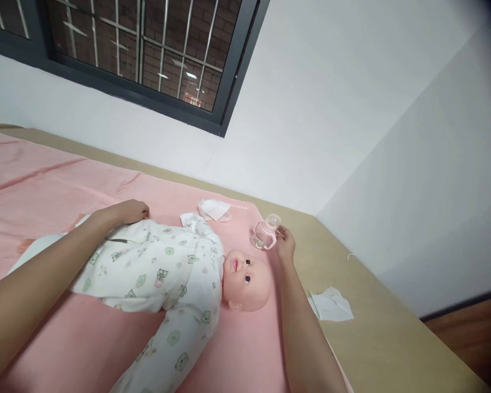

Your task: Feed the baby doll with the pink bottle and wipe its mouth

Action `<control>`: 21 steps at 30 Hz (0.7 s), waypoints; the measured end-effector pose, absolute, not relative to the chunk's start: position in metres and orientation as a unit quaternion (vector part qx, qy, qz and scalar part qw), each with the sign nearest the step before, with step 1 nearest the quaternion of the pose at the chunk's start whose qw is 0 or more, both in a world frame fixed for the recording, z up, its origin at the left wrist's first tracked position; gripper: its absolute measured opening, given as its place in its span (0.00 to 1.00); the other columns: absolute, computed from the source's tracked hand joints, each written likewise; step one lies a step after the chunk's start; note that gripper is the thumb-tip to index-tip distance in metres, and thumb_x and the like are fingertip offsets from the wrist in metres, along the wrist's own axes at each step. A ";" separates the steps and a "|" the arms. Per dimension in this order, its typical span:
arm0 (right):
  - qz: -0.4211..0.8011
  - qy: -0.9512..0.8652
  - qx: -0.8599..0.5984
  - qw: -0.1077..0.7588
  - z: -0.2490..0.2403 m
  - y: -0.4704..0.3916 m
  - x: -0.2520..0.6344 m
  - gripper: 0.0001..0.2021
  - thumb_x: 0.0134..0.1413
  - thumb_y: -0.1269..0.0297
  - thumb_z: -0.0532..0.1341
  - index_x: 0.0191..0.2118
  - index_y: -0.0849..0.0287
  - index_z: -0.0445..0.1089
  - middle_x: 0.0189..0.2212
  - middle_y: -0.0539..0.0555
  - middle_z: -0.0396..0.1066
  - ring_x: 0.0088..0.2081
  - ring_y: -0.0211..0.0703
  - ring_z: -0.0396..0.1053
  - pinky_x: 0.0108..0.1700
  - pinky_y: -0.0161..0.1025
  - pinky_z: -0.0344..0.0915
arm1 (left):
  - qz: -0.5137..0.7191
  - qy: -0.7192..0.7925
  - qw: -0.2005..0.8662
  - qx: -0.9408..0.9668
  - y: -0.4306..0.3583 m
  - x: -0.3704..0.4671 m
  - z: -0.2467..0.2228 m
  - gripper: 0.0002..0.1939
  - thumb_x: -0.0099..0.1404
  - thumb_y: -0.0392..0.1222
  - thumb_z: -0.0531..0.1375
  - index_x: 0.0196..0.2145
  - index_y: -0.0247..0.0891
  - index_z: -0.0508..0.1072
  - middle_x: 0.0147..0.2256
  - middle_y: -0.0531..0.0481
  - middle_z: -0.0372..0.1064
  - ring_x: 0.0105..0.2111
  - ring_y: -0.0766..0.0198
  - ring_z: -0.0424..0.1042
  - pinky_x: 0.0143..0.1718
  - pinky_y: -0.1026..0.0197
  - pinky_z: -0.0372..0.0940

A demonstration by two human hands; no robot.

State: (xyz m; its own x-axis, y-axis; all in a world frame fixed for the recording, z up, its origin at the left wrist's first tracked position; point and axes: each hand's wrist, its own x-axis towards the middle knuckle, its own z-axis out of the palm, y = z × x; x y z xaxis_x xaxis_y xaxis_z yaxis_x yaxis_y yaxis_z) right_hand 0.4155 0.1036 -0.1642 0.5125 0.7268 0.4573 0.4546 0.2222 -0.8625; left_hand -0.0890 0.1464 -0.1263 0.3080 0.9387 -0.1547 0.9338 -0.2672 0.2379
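Observation:
A baby doll in white printed clothes lies on its back on a pink sheet, its head toward the right. My left hand rests at the far side of the doll's body, its fingers curled in; what they hold, if anything, is hidden. Beyond the doll's head stands a clear baby bottle with pink handles. My right hand is closed on the bottle's right handle.
A crumpled white tissue lies on the sheet near the doll's sleeve. Another white tissue lies on the tan surface at the right. Behind are a white wall and a dark-framed, barred window.

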 end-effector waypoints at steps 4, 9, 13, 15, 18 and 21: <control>0.081 -0.483 -0.586 0.645 -0.135 0.103 0.406 0.27 0.55 0.47 0.49 0.50 0.63 0.65 0.51 0.64 0.68 0.50 0.49 0.69 0.52 0.47 0.65 | 0.014 0.587 0.145 0.796 0.146 -0.089 -0.126 0.24 0.52 0.43 0.49 0.43 0.35 0.76 0.50 0.39 0.72 0.48 0.48 0.71 0.49 0.55 0.62; 0.124 -0.548 -0.615 0.554 -0.111 0.095 0.393 0.33 0.48 0.44 0.58 0.57 0.59 0.59 0.55 0.64 0.64 0.53 0.51 0.67 0.54 0.47 0.64 | 0.022 0.586 0.143 0.797 0.143 -0.088 -0.124 0.24 0.52 0.43 0.49 0.43 0.34 0.75 0.49 0.39 0.73 0.47 0.49 0.71 0.48 0.55 0.63; 0.117 -0.569 -0.656 0.481 -0.106 0.091 0.385 0.36 0.42 0.52 0.63 0.58 0.59 0.58 0.50 0.62 0.68 0.47 0.51 0.69 0.51 0.51 0.65 | 0.034 0.589 0.142 0.794 0.141 -0.087 -0.120 0.25 0.54 0.45 0.50 0.45 0.35 0.75 0.49 0.40 0.73 0.47 0.49 0.71 0.47 0.56 0.63; 0.103 -0.575 -0.660 0.473 -0.102 0.089 0.381 0.35 0.41 0.54 0.63 0.57 0.59 0.59 0.46 0.60 0.69 0.43 0.50 0.69 0.49 0.51 0.65 | 0.044 0.596 0.139 0.790 0.139 -0.087 -0.117 0.25 0.55 0.46 0.50 0.46 0.34 0.74 0.49 0.39 0.72 0.47 0.48 0.72 0.46 0.55 0.64; 0.103 -0.587 -0.651 0.469 -0.092 0.084 0.373 0.33 0.41 0.54 0.63 0.55 0.60 0.62 0.44 0.59 0.70 0.40 0.48 0.69 0.47 0.50 0.66 | 0.069 0.607 0.123 0.782 0.136 -0.084 -0.109 0.26 0.57 0.47 0.49 0.48 0.34 0.73 0.50 0.38 0.71 0.48 0.46 0.71 0.47 0.53 0.63; 0.105 -0.592 -0.633 0.488 -0.078 0.076 0.361 0.32 0.41 0.53 0.64 0.54 0.60 0.63 0.44 0.59 0.70 0.39 0.47 0.69 0.47 0.49 0.66 | 0.103 0.611 0.106 0.777 0.131 -0.078 -0.099 0.26 0.59 0.47 0.47 0.50 0.36 0.72 0.52 0.41 0.70 0.49 0.47 0.70 0.47 0.53 0.62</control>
State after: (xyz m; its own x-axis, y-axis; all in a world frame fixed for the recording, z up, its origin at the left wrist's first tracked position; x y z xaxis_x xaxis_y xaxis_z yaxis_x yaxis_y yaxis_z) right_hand 0.3605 0.0762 -0.0775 0.2771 0.8517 0.4447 0.6468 0.1769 -0.7418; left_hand -0.0777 0.1308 -0.0987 0.2316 0.9723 0.0308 0.9284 -0.2303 0.2915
